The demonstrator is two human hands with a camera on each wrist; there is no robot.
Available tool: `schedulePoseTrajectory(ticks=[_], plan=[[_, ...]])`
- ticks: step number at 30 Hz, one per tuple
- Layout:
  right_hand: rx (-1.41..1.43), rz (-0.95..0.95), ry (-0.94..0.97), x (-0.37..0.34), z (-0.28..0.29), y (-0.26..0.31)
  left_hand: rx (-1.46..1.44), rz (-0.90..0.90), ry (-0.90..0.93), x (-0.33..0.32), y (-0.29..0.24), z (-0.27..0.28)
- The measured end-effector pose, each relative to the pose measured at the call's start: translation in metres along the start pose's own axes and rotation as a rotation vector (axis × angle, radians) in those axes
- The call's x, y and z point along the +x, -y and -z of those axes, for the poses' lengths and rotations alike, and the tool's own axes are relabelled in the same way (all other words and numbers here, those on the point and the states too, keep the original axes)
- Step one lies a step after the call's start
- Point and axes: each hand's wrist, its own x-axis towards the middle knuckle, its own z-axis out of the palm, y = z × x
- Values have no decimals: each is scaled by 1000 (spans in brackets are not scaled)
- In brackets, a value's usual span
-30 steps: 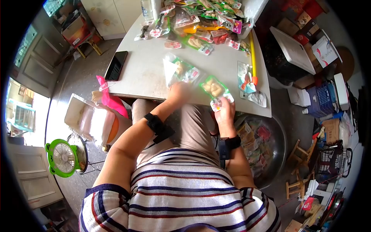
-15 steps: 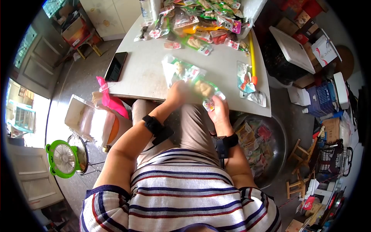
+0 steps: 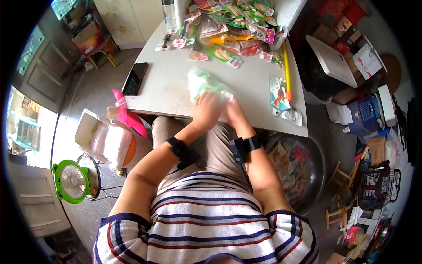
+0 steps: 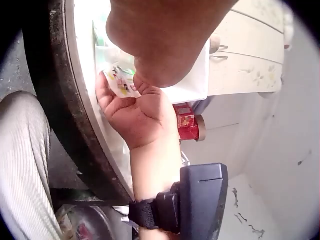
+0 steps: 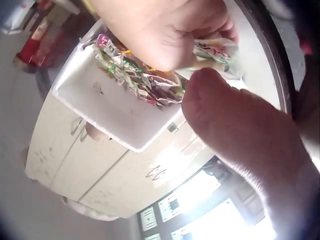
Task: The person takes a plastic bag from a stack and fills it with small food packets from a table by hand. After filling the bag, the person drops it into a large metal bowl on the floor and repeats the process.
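Note:
In the head view a clear bag with green inside lies near the table's front edge. My left hand grips its near side, fingers over the plastic; the right wrist view shows the left thumb beside the packet. My right hand is close against the left one. In the left wrist view the right fingers curl round the printed white end of the food packet; my left hand hides part of it. Whether the packet's far end is inside the bag cannot be told.
Many packets are heaped at the table's back, by a white box. A phone lies left; a yellow rod and two packets lie right. A metal basin of packets stands below right.
My right hand has moved left with the packet, up to the left hand and the bag. The left hand has shifted slightly right, its fingers further over the bag.

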Motion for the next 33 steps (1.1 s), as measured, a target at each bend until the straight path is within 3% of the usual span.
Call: schedulePoseTrajectory(ticks=[4,10,13,15,17,19,21,23,25,28,31,33], plan=[[-355,-21,45,-12,10,16,-61,46,-23,-9,8,-5],[-28,-241,37,-13,-1,19,-64,-114,-90,-12,13,-12],[157,-237,6,10,0,-7,-5,-132,-89,-11,9,-6],[-394,137,213,27,11,-29,-41,-127,-105,-14,11,-7],[-535,197,240,31,16,-40,-62,-138,-98,-17,15,-9],[-267,-61,93,1,-23,9,-71,-162,-71,-20,22,-10],[-293,-61,210,2,-19,10,-51,-163,-94,-23,20,-6],[-563,-48,346,4,-12,8,-30,-155,-93,-28,19,-7],[-1075,-11,489,15,-4,4,-5,-152,-67,-31,21,-7],[-1046,-6,626,18,5,3,-74,-146,-19,-36,25,-8],[-673,-224,666,10,10,15,-54,-126,-29,-37,23,0],[-714,-310,391,-10,17,35,92,-111,16,-36,15,11]])
